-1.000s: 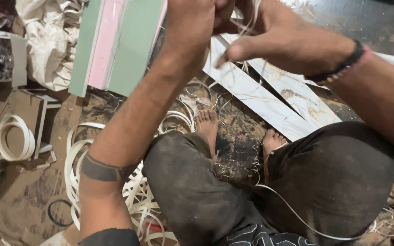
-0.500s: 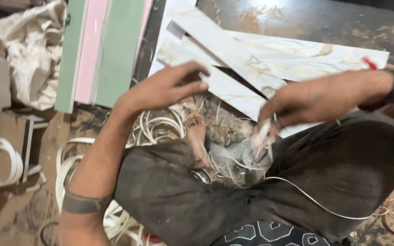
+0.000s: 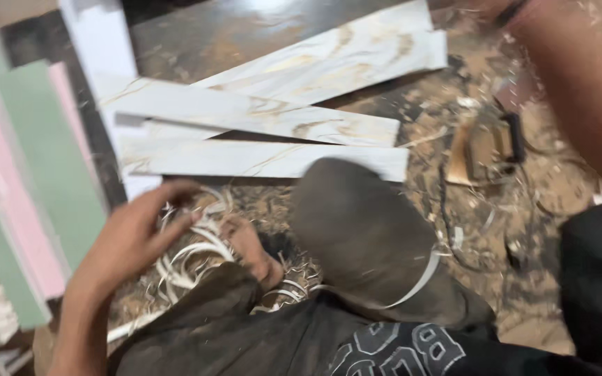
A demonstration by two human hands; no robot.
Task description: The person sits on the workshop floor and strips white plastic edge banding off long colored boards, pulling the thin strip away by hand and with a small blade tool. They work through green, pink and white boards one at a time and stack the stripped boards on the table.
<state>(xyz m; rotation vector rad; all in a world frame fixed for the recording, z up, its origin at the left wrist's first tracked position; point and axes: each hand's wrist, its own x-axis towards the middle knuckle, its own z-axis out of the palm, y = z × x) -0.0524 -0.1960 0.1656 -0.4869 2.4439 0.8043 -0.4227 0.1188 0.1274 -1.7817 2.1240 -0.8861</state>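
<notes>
Head view: the left hand (image 3: 130, 240) is seen at lower left, fingers spread and open, tips resting on a tangle of white strips (image 3: 200, 247) beside a bare foot (image 3: 252, 254). Only the right forearm (image 3: 580, 90) is shown at upper right; its hand is cut off, so its fingers cannot be judged. One strip (image 3: 412, 285) is draped over the knee (image 3: 364, 230) at centre. Marbled boards (image 3: 259, 132) lie above, seemingly already trimmed; much loose strip is judged still ungathered.

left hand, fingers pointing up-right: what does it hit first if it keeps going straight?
Likely the white curled strips right at the left hand's fingertips, then the lowest marbled strip. Blur makes depth uncertain.
</notes>
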